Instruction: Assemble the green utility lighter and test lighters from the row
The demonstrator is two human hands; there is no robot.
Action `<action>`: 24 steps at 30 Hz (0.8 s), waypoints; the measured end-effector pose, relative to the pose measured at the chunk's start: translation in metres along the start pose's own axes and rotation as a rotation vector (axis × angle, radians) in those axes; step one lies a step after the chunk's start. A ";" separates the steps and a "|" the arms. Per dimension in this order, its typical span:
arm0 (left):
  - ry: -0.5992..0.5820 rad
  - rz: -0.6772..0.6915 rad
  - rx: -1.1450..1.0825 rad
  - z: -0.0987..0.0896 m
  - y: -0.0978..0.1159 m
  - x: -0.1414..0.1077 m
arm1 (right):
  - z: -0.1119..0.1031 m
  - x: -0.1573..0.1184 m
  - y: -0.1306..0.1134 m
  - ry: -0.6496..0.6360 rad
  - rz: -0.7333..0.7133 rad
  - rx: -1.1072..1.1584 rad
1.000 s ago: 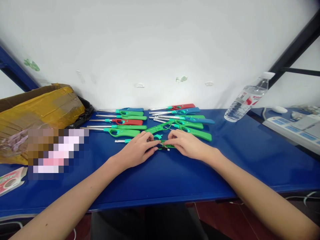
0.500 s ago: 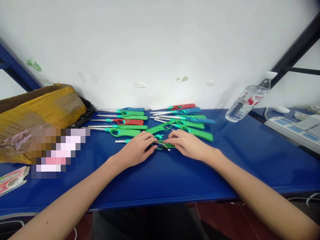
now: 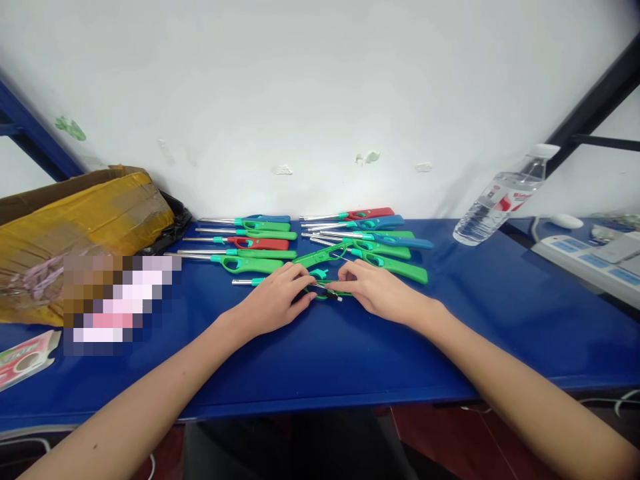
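Observation:
My left hand (image 3: 277, 299) is closed on an opened green lighter body (image 3: 340, 291) near the table's middle, its thumb and fingertips at the left end. The index fingertip of my right hand (image 3: 383, 291) touches the wires and small black part (image 3: 332, 295) inside that body; its fingers are bent together. A separate green shell half (image 3: 320, 256) lies just behind, slanting up to the right. Between the hands sits a small teal piece (image 3: 319, 274). A metal tube (image 3: 242, 282) with a teal collar sticks out left of my left hand.
Long-nosed lighters lie in a left group (image 3: 263, 244) and a right group (image 3: 395, 243) along the wall. A taped carton (image 3: 95, 213) stands at left, a water bottle (image 3: 505, 193) and power strip (image 3: 585, 260) at right. A printed card (image 3: 27, 360) lies front left.
My right index finger has moved slightly left and down onto the wires and black part. My left hand keeps its hold. The whole view has shifted slightly.

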State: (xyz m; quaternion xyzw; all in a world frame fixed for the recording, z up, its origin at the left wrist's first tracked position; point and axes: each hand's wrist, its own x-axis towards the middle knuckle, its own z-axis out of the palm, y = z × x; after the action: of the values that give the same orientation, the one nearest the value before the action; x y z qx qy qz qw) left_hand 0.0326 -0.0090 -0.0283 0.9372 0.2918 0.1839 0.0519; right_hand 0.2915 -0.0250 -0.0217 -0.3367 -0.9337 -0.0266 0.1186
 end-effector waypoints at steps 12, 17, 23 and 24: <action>-0.011 0.008 0.023 0.000 0.001 0.000 | -0.003 0.003 -0.007 -0.046 0.060 0.013; -0.014 0.008 0.020 0.000 0.002 0.001 | -0.003 0.005 -0.009 -0.054 0.123 0.098; -0.008 0.016 0.022 0.000 0.005 0.001 | -0.004 0.006 -0.011 -0.057 0.138 0.117; -0.010 0.015 0.024 0.000 0.006 0.001 | -0.004 0.006 -0.011 -0.053 0.136 0.118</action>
State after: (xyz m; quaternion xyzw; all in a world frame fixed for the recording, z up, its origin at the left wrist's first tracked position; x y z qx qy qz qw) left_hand 0.0364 -0.0132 -0.0267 0.9409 0.2865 0.1761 0.0407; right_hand 0.2809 -0.0309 -0.0157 -0.3926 -0.9114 0.0454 0.1148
